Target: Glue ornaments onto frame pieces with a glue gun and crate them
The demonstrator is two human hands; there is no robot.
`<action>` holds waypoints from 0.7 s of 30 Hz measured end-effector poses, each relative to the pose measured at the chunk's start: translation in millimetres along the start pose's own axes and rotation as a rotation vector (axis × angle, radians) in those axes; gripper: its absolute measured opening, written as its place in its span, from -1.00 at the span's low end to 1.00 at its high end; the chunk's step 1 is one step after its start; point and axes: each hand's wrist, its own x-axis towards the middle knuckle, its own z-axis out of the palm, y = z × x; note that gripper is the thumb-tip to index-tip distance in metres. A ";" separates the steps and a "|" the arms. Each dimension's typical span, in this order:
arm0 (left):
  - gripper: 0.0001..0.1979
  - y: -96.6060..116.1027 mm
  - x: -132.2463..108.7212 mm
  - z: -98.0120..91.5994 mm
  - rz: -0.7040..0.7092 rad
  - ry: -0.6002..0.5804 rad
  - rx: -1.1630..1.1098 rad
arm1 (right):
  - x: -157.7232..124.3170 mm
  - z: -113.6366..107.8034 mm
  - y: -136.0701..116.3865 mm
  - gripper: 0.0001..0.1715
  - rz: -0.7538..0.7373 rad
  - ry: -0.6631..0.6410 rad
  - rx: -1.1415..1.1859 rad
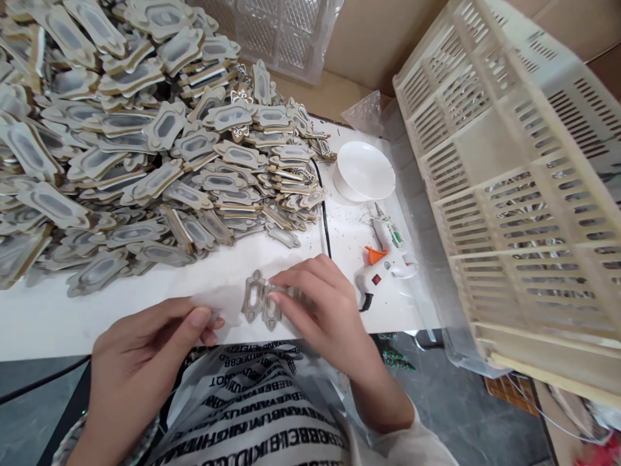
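My right hand (323,304) rests on the white table (43,320) near its front edge, fingers pressed on a small stack of grey ornate frame-shaped pieces (259,301). My left hand (145,343) pinches a thin clear film (220,304) just left of those pieces. A large heap of the same grey pieces (145,129) covers the back left of the table.
A white hot glue gun (385,262) with an orange trigger lies right of my right hand, its black cord (324,220) running back. A white round bowl (363,171) sits behind it. A large cream slatted crate (514,181) stands at the right.
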 end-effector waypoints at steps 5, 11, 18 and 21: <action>-0.85 8.1 1.4 6.9 0.076 -0.109 -0.078 | -1.8 17.7 -13.4 -0.85 0.001 0.076 0.205; -0.86 8.4 0.5 4.4 0.064 -0.066 -0.023 | 1.9 15.5 -12.1 -0.83 0.046 0.115 0.209; -0.92 -5.1 -1.5 -9.0 -0.036 0.126 0.054 | 9.0 -13.1 1.3 -0.90 -0.019 -0.032 0.067; -0.90 -15.0 -3.1 -12.5 -0.042 0.169 0.075 | 11.7 -16.4 1.2 -0.83 -0.030 -0.205 -0.079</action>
